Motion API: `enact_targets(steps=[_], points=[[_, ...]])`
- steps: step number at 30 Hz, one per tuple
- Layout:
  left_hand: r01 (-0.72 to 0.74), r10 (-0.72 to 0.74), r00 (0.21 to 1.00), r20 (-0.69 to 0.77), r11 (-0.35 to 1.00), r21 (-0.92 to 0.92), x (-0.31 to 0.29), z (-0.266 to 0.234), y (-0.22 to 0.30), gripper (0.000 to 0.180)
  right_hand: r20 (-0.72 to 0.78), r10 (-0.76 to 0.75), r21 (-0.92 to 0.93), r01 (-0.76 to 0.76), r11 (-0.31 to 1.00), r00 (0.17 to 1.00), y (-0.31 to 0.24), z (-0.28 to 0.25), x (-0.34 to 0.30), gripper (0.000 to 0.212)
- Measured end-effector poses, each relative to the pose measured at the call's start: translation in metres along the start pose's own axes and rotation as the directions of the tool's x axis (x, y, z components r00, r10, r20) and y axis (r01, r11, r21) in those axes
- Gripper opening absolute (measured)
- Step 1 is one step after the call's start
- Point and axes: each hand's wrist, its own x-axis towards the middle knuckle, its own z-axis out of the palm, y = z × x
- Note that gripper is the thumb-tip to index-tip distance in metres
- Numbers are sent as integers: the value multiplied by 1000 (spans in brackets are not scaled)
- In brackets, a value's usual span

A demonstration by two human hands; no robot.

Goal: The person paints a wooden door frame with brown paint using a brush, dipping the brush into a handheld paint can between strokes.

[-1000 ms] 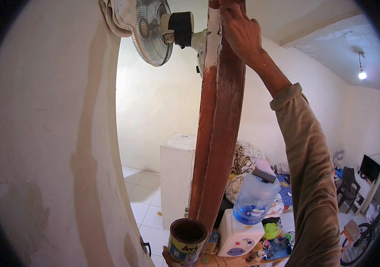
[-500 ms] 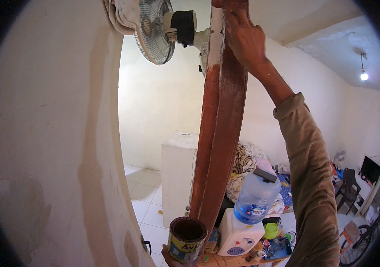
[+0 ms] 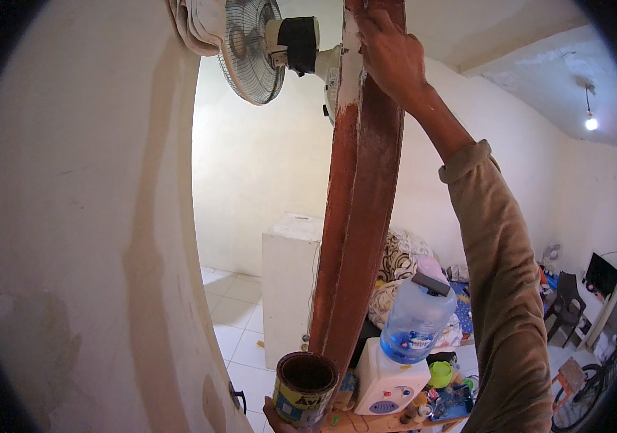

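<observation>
A reddish-brown post point(image 3: 357, 238) runs from the top of the view to the bottom. Its near edge is still pale near the top. High on the post, my right hand point(image 3: 397, 66) presses close to the surface with fingers bent together. Whatever they grip is hidden by the hand. Low in the view, my left hand point(image 3: 276, 418) is wrapped round a paint can point(image 3: 301, 408) with a yellow and green label and a brown-stained inside. The can is upright, its mouth facing up, just in front of the post's lower part.
A fan point(image 3: 254, 54) stands behind the post at upper left, near a pale wall point(image 3: 84, 216). Beyond are a white cabinet point(image 3: 290, 289) and a water dispenser point(image 3: 388, 382) with a blue bottle point(image 3: 416, 321). A cluttered wooden table point(image 3: 366, 424) and dark chair point(image 3: 567, 307) are at right.
My right hand has shifted slightly left across the post, toward its pale edge, and the forearm has moved with it. My left hand and the can stay almost where they were.
</observation>
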Motion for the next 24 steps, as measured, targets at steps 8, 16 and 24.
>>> enact_targets(steps=[8, 16, 24], points=[[16, -20, 997, -79, 999, -45, 5, -9, -3, 74, -27, 155, 13, -155, 988, 987, 40, -18, 1, 53], [40, -40, 999, -17, 999, -36, 19, -24, -9, 81, -65, 149, 144, -138, 980, 987, 47, -35, -13, 56], [307, -270, 950, 154, 895, -324, 38, -64, -15, 95, 33, 116, 250, -120, 961, 993, 39, -50, -10, 52]])
